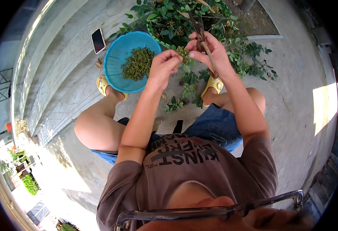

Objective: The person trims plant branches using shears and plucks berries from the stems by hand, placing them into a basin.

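My right hand [211,56] is wrapped round a brown woody branch [209,57], its thumb beside a small cluster of green berries [183,55]. On the other side of that cluster, my left hand [165,67] pinches it with thumb and fingers. Just left of my left hand, a blue plastic basin [113,61] rests on the ground, with a heap of green berry clusters [137,63] inside. Leafy green branches [173,19] are piled beyond both hands, and some leaves hang or lie below the held branch.
A phone [98,41] lies on the concrete step left of the basin. My feet in yellow shoes [212,86] are near the basin and the branches. More leafy stems [253,61] spread over the ground at the right. Steps [61,65] curve along the left.
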A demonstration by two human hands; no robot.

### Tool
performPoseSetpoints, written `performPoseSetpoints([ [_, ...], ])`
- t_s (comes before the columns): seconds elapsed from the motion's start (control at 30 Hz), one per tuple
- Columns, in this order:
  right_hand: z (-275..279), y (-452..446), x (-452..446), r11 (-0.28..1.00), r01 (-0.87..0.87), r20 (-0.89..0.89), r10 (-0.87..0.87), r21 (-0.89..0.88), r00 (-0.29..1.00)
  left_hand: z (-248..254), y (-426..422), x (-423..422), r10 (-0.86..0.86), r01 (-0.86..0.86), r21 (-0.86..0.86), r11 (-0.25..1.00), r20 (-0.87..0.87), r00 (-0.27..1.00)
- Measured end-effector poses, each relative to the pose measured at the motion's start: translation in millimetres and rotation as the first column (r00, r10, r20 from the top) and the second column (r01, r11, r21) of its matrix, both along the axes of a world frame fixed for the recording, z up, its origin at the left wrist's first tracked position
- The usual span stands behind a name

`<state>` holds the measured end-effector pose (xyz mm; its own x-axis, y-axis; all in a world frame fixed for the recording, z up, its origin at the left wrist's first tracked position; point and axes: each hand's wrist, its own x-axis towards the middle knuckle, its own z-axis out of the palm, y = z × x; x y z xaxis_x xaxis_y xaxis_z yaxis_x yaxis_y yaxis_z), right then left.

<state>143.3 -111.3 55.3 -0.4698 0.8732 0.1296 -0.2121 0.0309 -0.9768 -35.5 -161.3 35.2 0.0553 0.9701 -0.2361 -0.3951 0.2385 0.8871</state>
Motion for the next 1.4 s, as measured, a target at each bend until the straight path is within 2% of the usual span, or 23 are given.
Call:
performPoseSetpoints([
  [0.07, -0.1, -1.9, -0.5, 1.0, 0.015, 0.039, -0.016, 0.012, 0.999, -0.5, -1.1, 1.1, -0.017, 0.017, 0.0, 1.0, -0.028, 0.999],
  [0.13, -3.6, -0.3, 0.4, 0.991, 0.049, 0.157, -0.069, 0.126, 0.985, 1.2, -1.4, 1.8, 0.034, -0.034, -0.003, 0.999, -0.11, 0.993],
  [0.43, 0.4, 3.1, 12.1, 0.985, 0.062, 0.21, -0.096, 0.159, 0.973, -0.7, -1.3, 3.8, -0.006, 0.008, 0.015, 1.0, -0.087, 0.996],
  [0.57, 3.2, 3.4, 14.6, 0.99, 0.045, 0.212, -0.072, 0.13, 0.975, -0.9, -1.6, 4.1, 0.001, 0.001, 0.019, 1.0, -0.097, 0.995],
  [0.67, 4.0, 5.3, 15.3, 0.995, 0.06, 0.211, -0.077, 0.085, 0.974, -2.8, -1.1, 2.8, -0.018, 0.018, 0.014, 1.0, -0.025, 1.0],
  [0.77, 1.4, 9.9, 17.5, 0.992, 0.127, 0.1, -0.125, -0.018, 0.987, -4.6, -0.6, 1.8, 0.018, -0.018, 0.005, 1.0, -0.014, 1.0],
  [0.87, 0.1, 11.9, 19.4, 0.993, 0.119, 0.029, -0.118, -0.019, 0.993, -4.4, -0.9, 0.8, 0.019, -0.018, 0.021, 1.0, -0.028, 0.999],
  [0.93, -4.6, 12.7, 16.9, 0.993, 0.115, 0.021, -0.116, 0.016, 0.993, -2.8, -1.6, 3.3, 0.067, -0.045, 0.124, 0.991, -0.178, 0.982],
  [0.97, -4.6, 12.1, 15.0, 0.992, 0.112, 0.012, -0.113, 0.052, 0.994, -3.7, -1.7, 3.5, 0.065, -0.043, 0.124, 0.991, -0.177, 0.982],
  [1.03, -1.6, 8.0, 12.6, 0.994, 0.104, 0.039, -0.106, 0.044, 0.994, -7.3, -2.3, 3.2, 0.112, -0.007, 0.263, 0.965, -0.386, 0.916],
  [1.13, -0.6, 5.2, 11.4, 0.998, 0.065, 0.059, -0.066, 0.011, 0.996, -11.6, -2.7, 0.0, 0.074, 0.049, 0.242, 0.969, -0.472, 0.879],
  [1.2, 1.4, 1.1, 9.5, 0.999, -0.043, 0.039, 0.043, 0.006, 0.998, -11.1, -3.2, 0.6, 0.069, 0.039, 0.227, 0.973, -0.451, 0.89],
  [1.27, -2.1, 0.3, 8.9, 0.997, -0.073, 0.035, 0.073, 0.01, 0.997, -10.1, -3.8, 2.2, 0.065, 0.031, 0.212, 0.977, -0.43, 0.9],
  [1.37, -3.6, -2.6, 7.9, 0.974, -0.025, 0.318, -0.049, 0.224, 0.947, -7.4, -4.4, 6.6, 0.061, 0.005, 0.193, 0.981, -0.336, 0.94],
  [1.4, -3.0, -3.9, 6.5, 0.975, -0.024, 0.318, -0.05, 0.223, 0.947, -5.6, -4.3, 8.4, 0.072, -0.017, 0.183, 0.983, -0.299, 0.952],
])
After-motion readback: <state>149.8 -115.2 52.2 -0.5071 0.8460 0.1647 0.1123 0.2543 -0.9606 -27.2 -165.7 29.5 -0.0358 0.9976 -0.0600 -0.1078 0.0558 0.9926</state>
